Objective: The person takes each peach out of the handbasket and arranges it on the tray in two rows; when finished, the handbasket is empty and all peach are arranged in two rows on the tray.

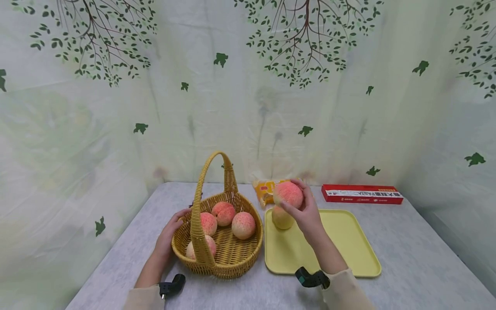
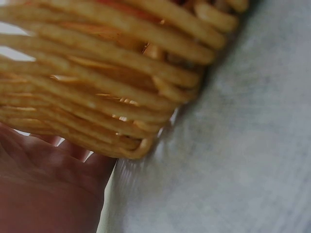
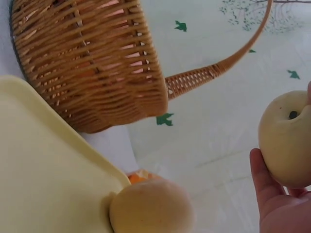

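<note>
A woven yellow basket (image 1: 232,258) with a tall handle holds several pink peaches (image 1: 243,224). My left hand (image 1: 170,234) rests against the basket's left wall (image 2: 97,97), fingers on the rim. My right hand (image 1: 306,211) grips one peach (image 1: 288,193) in the air above the far left corner of the yellow tray (image 1: 348,241). A second peach (image 1: 282,218) lies on the tray right below it. In the right wrist view the held peach (image 3: 286,138) shows its pale stem end, and the tray peach (image 3: 151,206) sits at the tray's edge (image 3: 43,165).
A red flat box (image 1: 362,194) lies at the back right of the grey table (image 1: 418,267). An orange snack packet (image 1: 265,189) sits behind the tray. A leaf-printed curtain closes the back and both sides.
</note>
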Motion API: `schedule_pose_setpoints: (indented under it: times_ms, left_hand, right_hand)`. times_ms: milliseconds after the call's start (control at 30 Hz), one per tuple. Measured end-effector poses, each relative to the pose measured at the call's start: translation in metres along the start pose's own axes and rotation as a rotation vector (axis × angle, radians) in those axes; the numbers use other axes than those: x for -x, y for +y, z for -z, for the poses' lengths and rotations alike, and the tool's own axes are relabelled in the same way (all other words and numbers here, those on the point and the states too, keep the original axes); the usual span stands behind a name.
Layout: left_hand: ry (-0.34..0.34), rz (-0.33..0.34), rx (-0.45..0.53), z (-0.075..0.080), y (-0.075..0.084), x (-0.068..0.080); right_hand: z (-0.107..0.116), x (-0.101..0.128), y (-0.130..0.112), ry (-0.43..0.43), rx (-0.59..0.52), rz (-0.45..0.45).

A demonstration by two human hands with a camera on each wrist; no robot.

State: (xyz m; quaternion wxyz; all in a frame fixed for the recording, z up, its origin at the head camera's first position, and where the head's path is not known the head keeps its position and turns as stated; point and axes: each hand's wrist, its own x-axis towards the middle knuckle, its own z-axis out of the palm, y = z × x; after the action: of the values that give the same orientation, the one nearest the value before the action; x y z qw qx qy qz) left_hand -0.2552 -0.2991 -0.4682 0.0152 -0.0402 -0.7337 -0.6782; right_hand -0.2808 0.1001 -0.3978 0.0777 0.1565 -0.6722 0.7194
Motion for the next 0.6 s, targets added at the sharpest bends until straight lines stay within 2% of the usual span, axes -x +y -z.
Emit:
schedule_pose_setpoints:
  times_ms: [600]
  left_hand:
    - [0.012,0.041,-0.035,-0.002,0.005,0.000]
  right_hand:
    - [0.027,-0.008,0.011,0.147,0.112,-0.032]
